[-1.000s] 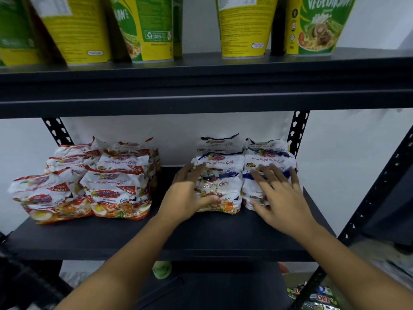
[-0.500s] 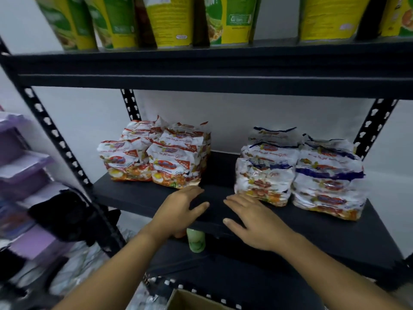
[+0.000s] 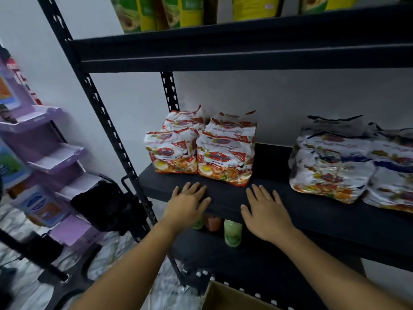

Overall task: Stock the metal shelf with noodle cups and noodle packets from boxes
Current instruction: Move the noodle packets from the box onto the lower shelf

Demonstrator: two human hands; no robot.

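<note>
Hands are both lying palm-down at the front edge of the metal shelf (image 3: pixel 228 198), on its middle board. The left hand (image 3: pixel 187 204) is spreading straight fingers over the edge and holding nothing. The right hand (image 3: pixel 266 211) is lying near it, also flat, with fingers straight and slightly apart, and it too is holding nothing. The two hands are not touching each other.

Just behind the left hand, red noodle packets (image 3: pixel 201 151) are sitting stacked in two piles side by side at the left end of the board. Blue noodle packets (image 3: pixel 348 164) are lying stacked at the right, well apart from the red ones, with bare board showing between them. Noodle cups (image 3: pixel 185 10) in yellow and green are standing in a row on the board above.

Bottles (image 3: pixel 232 233) are showing under the middle board, between the two wrists. A cardboard box (image 3: pixel 225 298) is peeking in at the bottom edge. A purple rack (image 3: pixel 51 135) is standing to the left of the shelf.
</note>
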